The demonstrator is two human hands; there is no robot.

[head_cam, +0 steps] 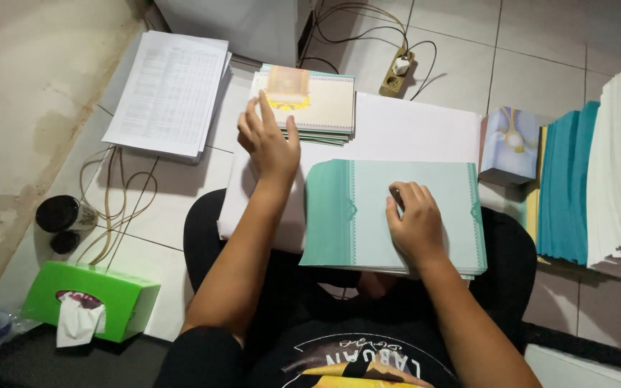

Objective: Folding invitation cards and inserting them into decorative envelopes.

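Pressing down with curled fingers, our right hand (pixel 415 223) rests on a stack of pale green printed cards (pixel 368 230) lying across our lap. Our left hand (pixel 269 140), fingers spread and holding nothing, hovers at eleven o'clock from it, just touching a pile of cream and gold printed cards (pixel 321 108). White sheets (pixel 411 133) lie between the piles. At nine o'clock sits a green tissue box (pixel 120 294); at three o'clock stand upright teal sheets (pixel 566 187).
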